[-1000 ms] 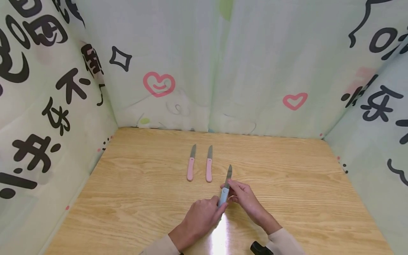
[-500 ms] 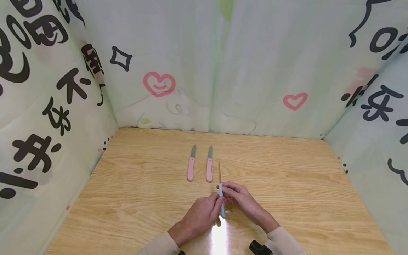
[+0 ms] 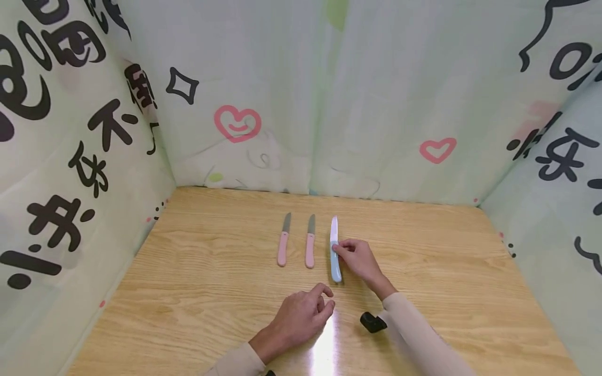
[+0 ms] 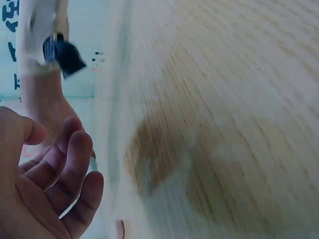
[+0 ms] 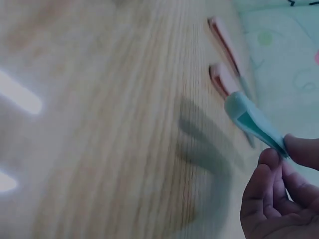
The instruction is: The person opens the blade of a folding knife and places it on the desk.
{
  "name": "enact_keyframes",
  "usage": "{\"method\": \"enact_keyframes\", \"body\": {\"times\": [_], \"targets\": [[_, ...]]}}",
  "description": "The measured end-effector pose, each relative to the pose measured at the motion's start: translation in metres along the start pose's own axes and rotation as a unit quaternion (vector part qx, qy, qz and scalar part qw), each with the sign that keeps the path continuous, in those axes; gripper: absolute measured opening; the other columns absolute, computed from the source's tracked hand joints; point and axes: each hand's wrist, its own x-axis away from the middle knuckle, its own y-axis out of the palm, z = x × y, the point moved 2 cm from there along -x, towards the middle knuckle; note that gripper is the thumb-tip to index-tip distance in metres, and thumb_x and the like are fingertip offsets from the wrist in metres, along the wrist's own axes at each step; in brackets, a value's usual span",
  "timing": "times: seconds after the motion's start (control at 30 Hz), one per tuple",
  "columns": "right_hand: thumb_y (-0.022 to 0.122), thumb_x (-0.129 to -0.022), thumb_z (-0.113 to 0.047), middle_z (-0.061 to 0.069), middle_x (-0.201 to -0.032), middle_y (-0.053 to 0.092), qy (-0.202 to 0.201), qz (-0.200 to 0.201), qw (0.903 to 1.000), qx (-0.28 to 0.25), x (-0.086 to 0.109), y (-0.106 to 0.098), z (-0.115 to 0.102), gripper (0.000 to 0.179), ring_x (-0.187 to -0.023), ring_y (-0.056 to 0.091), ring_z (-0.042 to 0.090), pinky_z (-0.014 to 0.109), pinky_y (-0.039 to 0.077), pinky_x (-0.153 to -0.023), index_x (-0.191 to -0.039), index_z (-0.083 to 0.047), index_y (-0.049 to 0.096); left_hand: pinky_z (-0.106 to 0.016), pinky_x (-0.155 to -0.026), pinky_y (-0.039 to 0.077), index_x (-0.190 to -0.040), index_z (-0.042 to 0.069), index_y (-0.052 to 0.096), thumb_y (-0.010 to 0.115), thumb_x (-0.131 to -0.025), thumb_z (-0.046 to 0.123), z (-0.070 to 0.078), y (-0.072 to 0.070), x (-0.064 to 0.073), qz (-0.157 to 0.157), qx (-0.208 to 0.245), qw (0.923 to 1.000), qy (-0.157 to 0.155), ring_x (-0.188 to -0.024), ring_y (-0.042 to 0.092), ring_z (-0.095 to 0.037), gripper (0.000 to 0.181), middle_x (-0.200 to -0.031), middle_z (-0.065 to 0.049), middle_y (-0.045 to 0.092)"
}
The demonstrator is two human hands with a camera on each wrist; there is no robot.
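A blue-handled knife point(image 3: 335, 263) is pinched between the thumb and fingers of my right hand point(image 3: 359, 259), its blade pointing toward the back wall. In the right wrist view the blue handle point(image 5: 251, 119) is held above the table, with a shadow beneath it. Two pink-handled knives lie side by side to its left: the nearer one point(image 3: 310, 251) and the farther one point(image 3: 282, 249), blades also pointing away. My left hand point(image 3: 301, 318) holds nothing, its fingers loosely bent over the front of the table; the left wrist view shows the left palm and fingers point(image 4: 65, 174) with nothing between them.
The wooden table point(image 3: 202, 292) is bounded at the back and sides by pale printed curtains point(image 3: 263, 104). A bright light reflection lies on the tabletop near the left hand. A black wrist camera point(image 3: 373, 322) sits at the right sleeve.
My left hand has let go of the blue-handled knife. The right hand has carried it forward, beside the pink-handled knives, and turned it. Those two knives have stayed in place.
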Motion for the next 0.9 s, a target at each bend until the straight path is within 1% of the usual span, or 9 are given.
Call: {"method": "enact_keyframes", "body": {"times": [0.13, 0.3, 0.4, 0.57, 0.8, 0.9], "targets": [[0.067, -0.099, -0.013, 0.008, -0.080, 0.067, 0.009, 0.010, 0.9990, 0.043, -0.016, -0.002, 0.006, 0.022, -0.072, 0.059, 0.015, 0.023, 0.046, -0.062, -0.102, 0.008, 0.072, -0.014, -0.054, 0.038, -0.107, 0.015, 0.066, 0.056, -0.103, 0.024, 0.001, 0.002, 0.001, -0.006, -0.009, 0.9999, 0.002, -0.054, 0.044, 0.010, 0.014, -0.065, 0.024, 0.050], [0.066, -0.100, -0.014, 0.006, -0.077, 0.067, 0.030, 0.006, 0.9973, 0.067, -0.024, -0.003, 0.011, 0.023, -0.069, 0.057, 0.013, 0.024, 0.044, -0.059, -0.100, 0.008, 0.073, -0.014, -0.053, 0.037, -0.104, 0.017, 0.067, 0.057, -0.102, 0.023, 0.000, 0.003, 0.005, -0.014, -0.014, 0.9998, -0.003, -0.053, 0.043, 0.010, 0.011, -0.064, 0.025, 0.050], [0.068, -0.099, -0.016, 0.006, -0.077, 0.067, 0.032, 0.015, 0.9957, 0.086, -0.026, -0.004, 0.014, 0.023, -0.068, 0.059, 0.012, 0.024, 0.044, -0.059, -0.099, 0.006, 0.073, -0.015, -0.054, 0.038, -0.104, 0.017, 0.066, 0.058, -0.102, 0.022, -0.001, 0.002, 0.006, -0.015, -0.017, 0.9997, -0.008, -0.054, 0.044, 0.009, 0.010, -0.064, 0.025, 0.049], [0.069, -0.099, -0.017, 0.007, -0.080, 0.068, 0.024, 0.028, 0.9936, 0.106, -0.027, -0.004, 0.018, 0.023, -0.068, 0.061, 0.014, 0.024, 0.046, -0.059, -0.099, 0.006, 0.071, -0.017, -0.053, 0.039, -0.103, 0.017, 0.066, 0.059, -0.102, 0.022, -0.003, -0.004, 0.005, -0.003, -0.018, 0.9996, -0.019, -0.055, 0.046, 0.006, 0.009, -0.065, 0.023, 0.050], [0.068, -0.100, -0.017, 0.009, -0.081, 0.067, 0.028, 0.029, 0.9926, 0.115, -0.024, -0.006, 0.018, 0.023, -0.068, 0.061, 0.015, 0.026, 0.046, -0.059, -0.102, 0.006, 0.069, -0.018, -0.051, 0.039, -0.102, 0.017, 0.066, 0.060, -0.103, 0.023, -0.006, -0.011, 0.004, 0.000, -0.023, 0.9992, -0.032, -0.053, 0.046, 0.005, 0.009, -0.066, 0.022, 0.051], [0.066, -0.101, -0.020, 0.008, -0.079, 0.067, 0.028, 0.030, 0.9931, 0.110, -0.022, -0.007, 0.018, 0.026, -0.068, 0.061, 0.015, 0.027, 0.045, -0.060, -0.103, 0.006, 0.068, -0.019, -0.052, 0.039, -0.101, 0.017, 0.067, 0.060, -0.103, 0.023, -0.008, -0.015, 0.005, 0.003, -0.022, 0.9991, -0.035, -0.053, 0.046, 0.004, 0.009, -0.066, 0.022, 0.051]]}}
